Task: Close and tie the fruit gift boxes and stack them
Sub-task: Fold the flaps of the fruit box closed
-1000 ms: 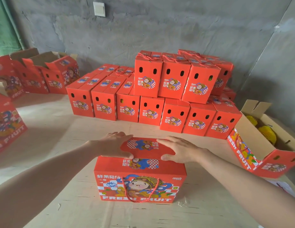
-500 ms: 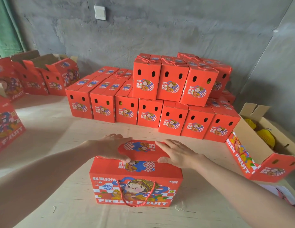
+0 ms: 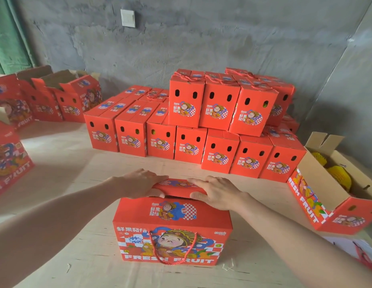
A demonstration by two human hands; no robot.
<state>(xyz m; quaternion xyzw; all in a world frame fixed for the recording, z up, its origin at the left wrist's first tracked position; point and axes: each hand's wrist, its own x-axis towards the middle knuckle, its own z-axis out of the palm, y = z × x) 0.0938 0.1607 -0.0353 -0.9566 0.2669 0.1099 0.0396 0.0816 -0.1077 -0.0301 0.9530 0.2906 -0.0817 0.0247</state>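
**Red gift box, front centre: both hands on rear flap**

Head view:
- Gift box (image 3: 172, 231) sits upright on the plywood surface (image 3: 66, 204), printed "FRESH FRUIT" side facing the camera. Red rope handle (image 3: 170, 251) hangs in a loop down that face.
- Front top flap lies flat. Rear flap (image 3: 176, 186) is raised a little above it, not seated.
- Left hand (image 3: 139, 182) holds the flap's left end, fingers flat on top, thumb at the front edge.
- Right hand (image 3: 215, 192) holds the right end the same way.
- Stack of closed boxes (image 3: 201, 129) stands behind against the grey wall: 7 across the front lower row, 3 across the front upper row.
- Open box (image 3: 318, 183) at right, flaps up, with yellow netted fruit (image 3: 339, 177) inside.
- More open boxes (image 3: 62, 96) at far left.
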